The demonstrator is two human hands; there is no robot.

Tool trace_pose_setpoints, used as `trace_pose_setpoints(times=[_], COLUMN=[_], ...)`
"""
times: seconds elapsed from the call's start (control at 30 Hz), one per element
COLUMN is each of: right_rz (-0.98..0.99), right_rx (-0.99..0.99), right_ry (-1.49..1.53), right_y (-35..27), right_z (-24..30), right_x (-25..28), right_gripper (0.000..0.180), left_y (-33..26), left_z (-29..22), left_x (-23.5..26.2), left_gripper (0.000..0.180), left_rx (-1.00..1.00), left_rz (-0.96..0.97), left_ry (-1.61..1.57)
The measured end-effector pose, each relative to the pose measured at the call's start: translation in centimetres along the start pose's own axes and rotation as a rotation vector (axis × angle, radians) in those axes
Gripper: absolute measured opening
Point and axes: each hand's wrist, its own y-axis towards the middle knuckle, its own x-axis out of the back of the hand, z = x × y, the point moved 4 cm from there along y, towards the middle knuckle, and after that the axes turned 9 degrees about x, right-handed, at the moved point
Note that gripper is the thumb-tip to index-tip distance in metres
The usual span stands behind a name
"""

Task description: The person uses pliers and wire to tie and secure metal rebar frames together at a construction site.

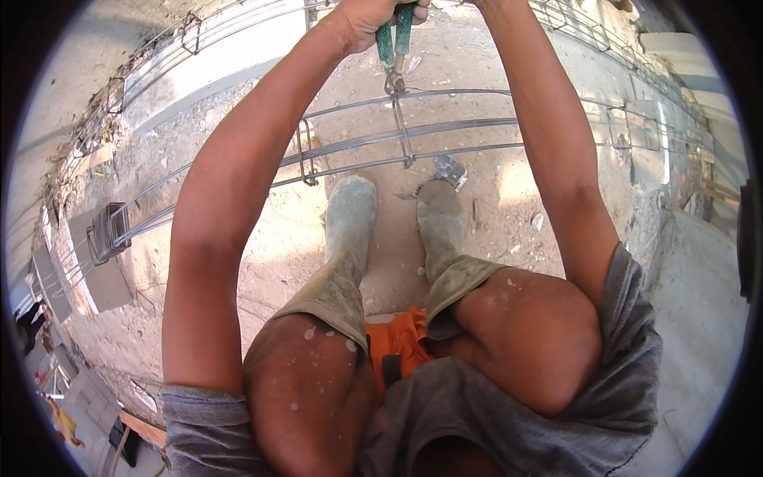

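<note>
At the top of the view, my left hand (369,17) is closed around the green handles of a pair of pincers (386,46). The pincers point down toward me, and their jaws meet a stirrup (403,131) at the far bar of a rebar cage (350,143). A thin piece of wire shows beside the jaws. Of my right hand (474,2) only a sliver shows at the upper edge; its fingers are cut off. Both arms reach forward over the cage, which runs across in front of my boots.
My rubber boots (350,215) stand on dusty, debris-strewn ground. A bundle of stirrups (107,232) hangs around the bars at the left. Beyond lies another row of rebar (191,36). A flattened dark scrap (451,171) lies by my right boot, and concrete (699,318) borders the right.
</note>
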Motion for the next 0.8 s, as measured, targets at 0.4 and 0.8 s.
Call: trace_pose_setpoints(times=[0.4,0.8], right_rz=[-0.016,-0.044], right_rx=[0.318,0.248], right_ry=[0.385,0.364], right_y=[-9.4,-8.9], right_z=[-2.1,-1.2], right_x=[6.2,6.7], right_gripper=[0.011,0.015], left_y=[2.8,3.5], left_z=[3.6,3.2], left_x=[-6.0,-6.3], left_gripper=[0.016,0.017], left_rx=[0.197,0.195], left_rz=[-0.012,0.109], left_ry=[0.579,0.409])
